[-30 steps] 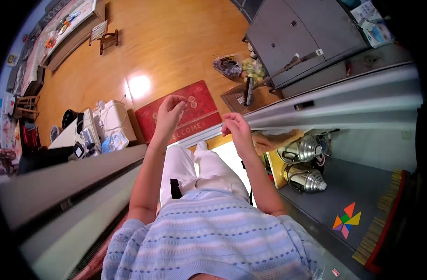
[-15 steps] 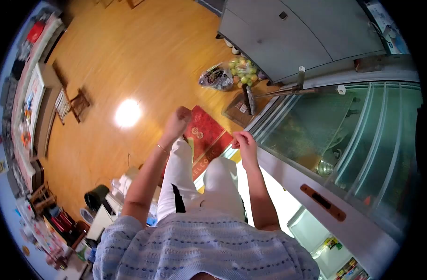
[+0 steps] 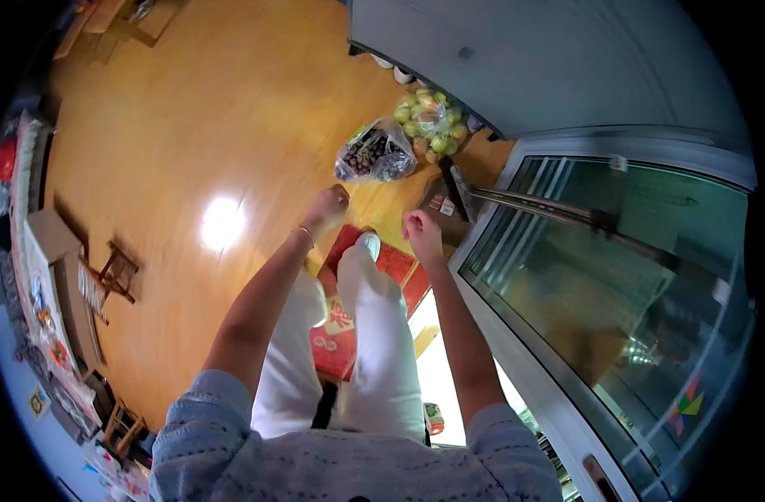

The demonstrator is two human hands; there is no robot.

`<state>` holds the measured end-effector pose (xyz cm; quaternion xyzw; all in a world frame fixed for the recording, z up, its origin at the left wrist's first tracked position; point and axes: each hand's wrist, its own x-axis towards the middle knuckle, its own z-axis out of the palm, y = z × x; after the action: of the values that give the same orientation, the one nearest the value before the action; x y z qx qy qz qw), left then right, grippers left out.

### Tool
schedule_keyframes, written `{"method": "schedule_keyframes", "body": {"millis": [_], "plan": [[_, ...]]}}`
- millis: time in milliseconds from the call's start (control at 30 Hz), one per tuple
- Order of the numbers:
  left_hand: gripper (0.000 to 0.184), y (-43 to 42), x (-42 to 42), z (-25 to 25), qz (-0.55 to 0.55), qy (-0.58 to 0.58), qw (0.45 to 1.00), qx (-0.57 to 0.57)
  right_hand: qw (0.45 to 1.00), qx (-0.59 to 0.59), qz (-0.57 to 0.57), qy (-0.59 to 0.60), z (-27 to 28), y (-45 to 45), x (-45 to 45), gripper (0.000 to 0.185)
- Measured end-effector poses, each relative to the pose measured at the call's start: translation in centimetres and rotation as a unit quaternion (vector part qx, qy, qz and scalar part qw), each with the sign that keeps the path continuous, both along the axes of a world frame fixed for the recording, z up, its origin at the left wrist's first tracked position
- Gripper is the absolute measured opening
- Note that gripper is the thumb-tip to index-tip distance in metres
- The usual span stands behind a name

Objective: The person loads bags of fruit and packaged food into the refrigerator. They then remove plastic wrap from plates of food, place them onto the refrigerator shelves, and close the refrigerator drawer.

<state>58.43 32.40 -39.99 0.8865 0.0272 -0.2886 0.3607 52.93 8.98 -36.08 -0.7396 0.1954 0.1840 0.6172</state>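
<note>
My left hand (image 3: 325,207) is held out in front of me, fingers curled into a loose fist with nothing seen in it. Just beyond it on the floor lies a clear plastic bag of dark grapes (image 3: 370,159). My right hand (image 3: 424,234) is also curled closed and appears to hold nothing. It is nearest to a flat dark box (image 3: 441,205) by the door frame, without visible contact. Below both hands is a red doormat (image 3: 340,335) with gold characters, and one white shoe (image 3: 369,241) is on its far part.
A bag of green and yellow fruit (image 3: 432,125) sits beside the grey cabinet (image 3: 516,67). The sliding glass door (image 3: 566,276) stands close on my right, with long poles (image 3: 550,207) leaning across it. A small wooden stool (image 3: 115,272) is at left on the wood floor (image 3: 173,151).
I have moved forward over the doormat, so the fruit bags and box are nearer. My left foot is back and my right foot is forward. Both hands stay curled.
</note>
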Motion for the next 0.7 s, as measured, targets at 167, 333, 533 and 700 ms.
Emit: {"method": "schedule_keyframes", "body": {"millis": [167, 333, 533, 700], "plan": [[0.018, 2.7, 4.7, -16.1, -0.182, -0.141, 0.971, 0.07, 0.963, -0.211, 0.13, -0.108, -14.4, 2.3, 8.3, 0.016], [0.02, 3.4, 11.7, -21.3, -0.325, -0.296, 0.898, -0.007, 0.888, -0.355, 0.179, -0.233, -22.5, 4.4, 15.3, 0.019], [0.04, 4.9, 13.8, -20.5, -0.508, -0.146, 0.81, 0.253, 0.782, -0.534, 0.318, 0.054, -22.8, 5.9, 17.0, 0.046], [0.055, 5.9, 13.5, -22.3, -0.561, -0.193, 0.764, 0.255, 0.711, -0.571, 0.383, 0.148, -23.0, 3.7, 15.5, 0.058]]}}
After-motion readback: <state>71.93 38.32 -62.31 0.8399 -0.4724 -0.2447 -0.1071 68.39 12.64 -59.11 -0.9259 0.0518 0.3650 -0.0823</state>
